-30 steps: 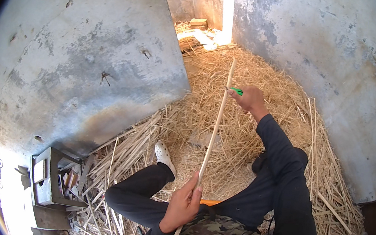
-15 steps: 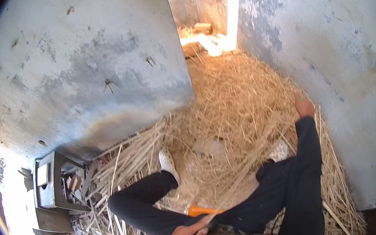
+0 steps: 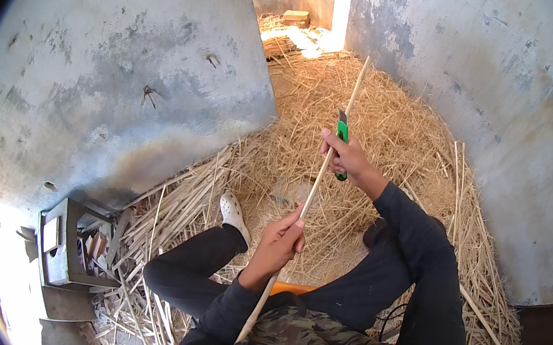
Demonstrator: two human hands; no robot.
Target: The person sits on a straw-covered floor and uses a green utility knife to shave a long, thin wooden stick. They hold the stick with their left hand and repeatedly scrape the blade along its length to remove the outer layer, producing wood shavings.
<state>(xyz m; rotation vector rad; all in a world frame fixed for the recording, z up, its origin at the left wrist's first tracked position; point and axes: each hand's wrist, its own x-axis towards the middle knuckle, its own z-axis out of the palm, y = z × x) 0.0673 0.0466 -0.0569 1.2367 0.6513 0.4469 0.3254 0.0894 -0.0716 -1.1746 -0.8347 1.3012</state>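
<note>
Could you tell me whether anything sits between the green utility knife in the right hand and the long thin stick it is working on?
Nothing visible does. The right hand holds the green utility knife directly against the long thin stick, while the left hand grips the stick lower down. Only loose straw lies behind them.

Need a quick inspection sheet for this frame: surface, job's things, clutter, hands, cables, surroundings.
Surface: floor covered in loose straw; no table.
Job's things: long thin pale stick, running from the lap up past the far hand; green utility knife set against the stick.
Clutter: small open metal box with bits inside, low left; a block near the bright doorway.
Hands: left hand gripping the stick low; right hand closed on the knife, higher up.
Cables: thin dark cord by the right sleeve; its ends are not visible.
Surroundings: stained concrete walls left and right; seated person's white shoe on the straw.
</note>
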